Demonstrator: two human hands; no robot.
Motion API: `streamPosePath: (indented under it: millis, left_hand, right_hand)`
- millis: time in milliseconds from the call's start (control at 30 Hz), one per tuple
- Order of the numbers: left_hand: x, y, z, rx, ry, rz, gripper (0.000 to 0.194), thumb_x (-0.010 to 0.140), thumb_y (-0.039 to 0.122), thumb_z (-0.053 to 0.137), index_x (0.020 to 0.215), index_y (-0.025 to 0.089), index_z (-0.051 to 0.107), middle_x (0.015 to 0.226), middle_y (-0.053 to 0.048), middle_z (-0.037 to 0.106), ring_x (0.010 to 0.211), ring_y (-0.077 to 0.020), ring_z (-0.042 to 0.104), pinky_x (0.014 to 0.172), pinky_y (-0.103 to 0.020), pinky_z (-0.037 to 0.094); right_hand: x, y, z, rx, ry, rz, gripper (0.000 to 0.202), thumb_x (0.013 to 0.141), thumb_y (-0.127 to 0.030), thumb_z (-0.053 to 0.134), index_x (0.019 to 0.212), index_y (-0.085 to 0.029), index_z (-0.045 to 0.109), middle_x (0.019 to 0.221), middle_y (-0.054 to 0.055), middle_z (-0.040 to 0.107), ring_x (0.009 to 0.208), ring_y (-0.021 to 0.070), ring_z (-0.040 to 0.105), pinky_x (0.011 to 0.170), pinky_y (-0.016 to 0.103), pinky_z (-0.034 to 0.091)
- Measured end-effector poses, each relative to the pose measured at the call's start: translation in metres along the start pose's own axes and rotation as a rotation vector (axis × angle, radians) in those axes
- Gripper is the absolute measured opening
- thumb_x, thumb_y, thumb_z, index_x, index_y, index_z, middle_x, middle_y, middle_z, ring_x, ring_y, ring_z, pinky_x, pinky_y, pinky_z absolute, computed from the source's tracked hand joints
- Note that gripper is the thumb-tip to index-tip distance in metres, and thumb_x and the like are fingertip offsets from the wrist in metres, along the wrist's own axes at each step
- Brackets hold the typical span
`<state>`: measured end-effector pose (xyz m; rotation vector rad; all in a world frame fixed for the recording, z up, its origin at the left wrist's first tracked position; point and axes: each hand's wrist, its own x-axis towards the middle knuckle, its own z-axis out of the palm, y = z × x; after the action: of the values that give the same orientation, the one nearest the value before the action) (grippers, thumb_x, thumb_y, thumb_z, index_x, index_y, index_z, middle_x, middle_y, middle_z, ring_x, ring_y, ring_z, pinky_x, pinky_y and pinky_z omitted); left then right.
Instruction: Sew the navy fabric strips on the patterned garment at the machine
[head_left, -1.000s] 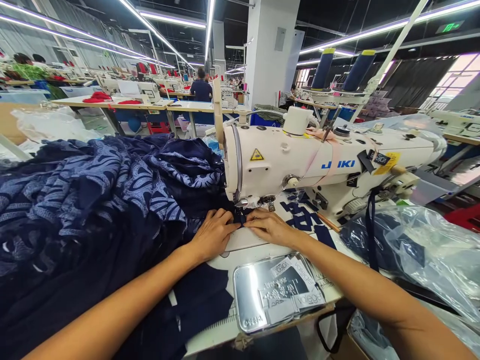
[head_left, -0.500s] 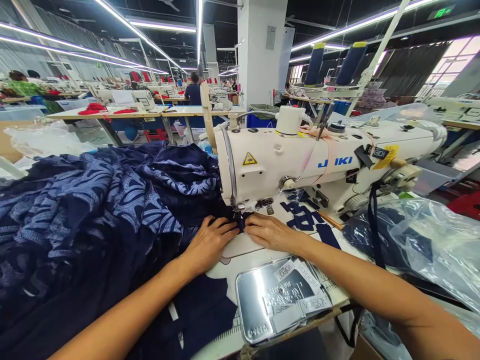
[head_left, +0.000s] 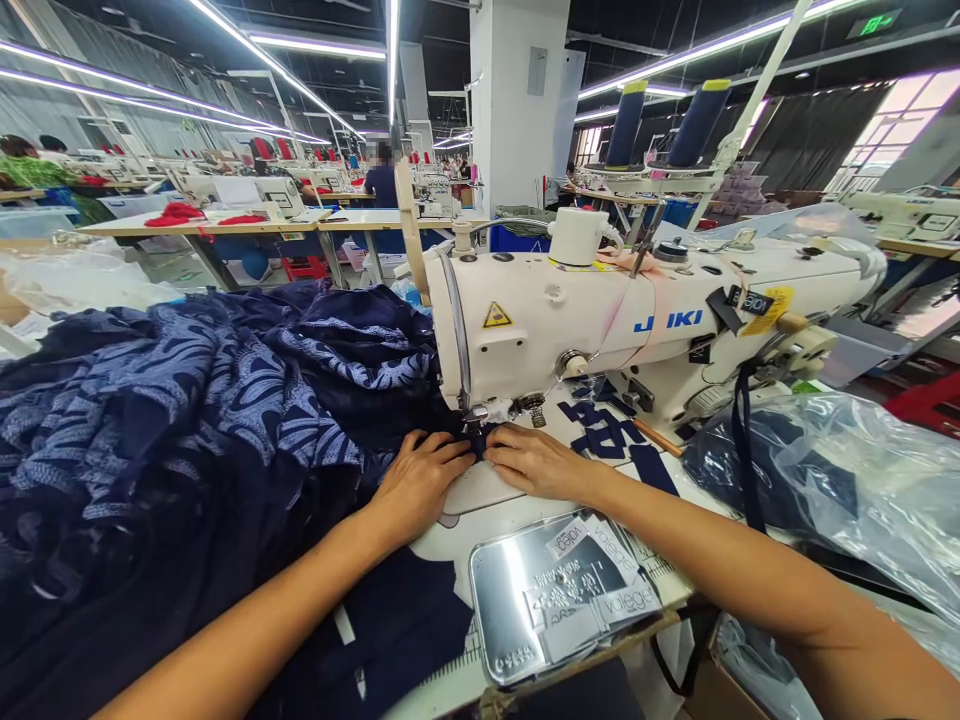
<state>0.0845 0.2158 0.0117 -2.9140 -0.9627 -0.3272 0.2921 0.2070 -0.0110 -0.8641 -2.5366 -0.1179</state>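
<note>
A white sewing machine [head_left: 517, 335] stands over the work surface, its presser foot [head_left: 475, 416] down at a small dark navy piece of fabric [head_left: 479, 446]. My left hand [head_left: 421, 472] lies to the left of the foot, fingers closed together and pressing on that fabric. On the other side, my right hand [head_left: 536, 460] grips the fabric's edge with bent fingers, close to the needle area. A large heap of navy cloth with a light blue pattern [head_left: 225, 370] spreads left of the machine, against my left hand and forearm. The stitching point is mostly hidden by fingers.
A metal tin lid with printed labels [head_left: 562, 590] lies at the front edge. Cut navy strips [head_left: 600, 430] and an orange stick [head_left: 658, 437] lie under the machine's arm. A clear plastic bag [head_left: 847, 470] is at right. Two thread cones [head_left: 697, 125] stand behind. People work farther back.
The view has shifted very slightly. Both hands keep nearly the same place beside the presser foot, and no clear movement of the fabric shows.
</note>
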Motion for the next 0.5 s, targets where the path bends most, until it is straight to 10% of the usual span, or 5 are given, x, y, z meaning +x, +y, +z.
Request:
streamPosePath:
  millis: [500]
  left_hand:
    - [0.011,-0.016,0.000,-0.037,-0.012,-0.032,0.044,0.074,0.001,0.036,0.108,0.018,0.058,0.115,-0.005,0.058,0.110,-0.0223,0.046,0.091,-0.045,0.033]
  right_hand:
    - [0.000,0.009,0.004,0.040,0.023,0.090,0.028,0.080,-0.022,0.052,0.105,-0.013,0.058,0.110,0.011,0.057,0.095,0.0195,0.056,0.082,0.033,0.048]
